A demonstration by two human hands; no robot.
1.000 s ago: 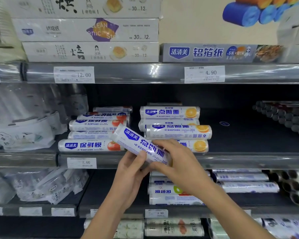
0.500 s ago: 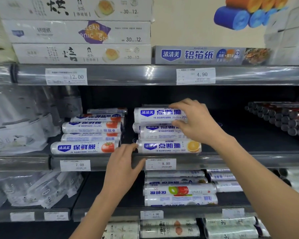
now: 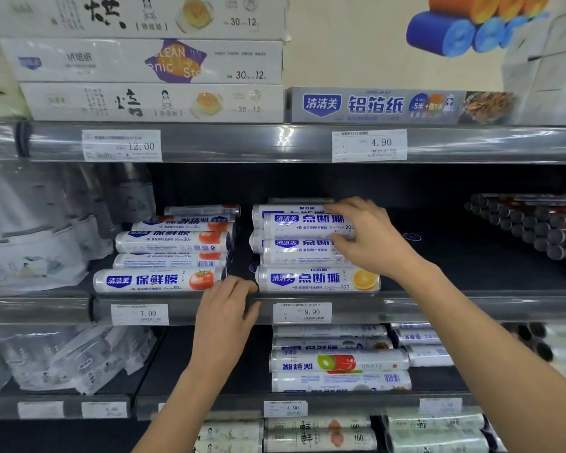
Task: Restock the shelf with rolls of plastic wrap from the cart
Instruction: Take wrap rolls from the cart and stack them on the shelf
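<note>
Several white plastic wrap rolls with blue labels lie stacked on the middle shelf [image 3: 438, 308]. My right hand [image 3: 370, 237] grips the right end of the top roll [image 3: 304, 223], fingers over it and thumb under. Below it lies another roll [image 3: 298, 253], and a front roll with an orange picture [image 3: 317, 280] sits at the shelf edge. My left hand [image 3: 226, 308] rests with relaxed fingers on the shelf's front rail, fingertips by the front roll's left end. The cart is out of view.
A second stack of rolls with tomato pictures [image 3: 164, 280] lies just left. Dark tubes [image 3: 536, 230] are piled at the far right, with bare shelf between. Boxes [image 3: 151, 103] fill the shelf above; more rolls [image 3: 340, 361] lie below. Price tags line the rails.
The roll I held in both hands now lies at the shelf front. My right hand moved up to the top roll, which has slid forward; my left hand dropped to the rail.
</note>
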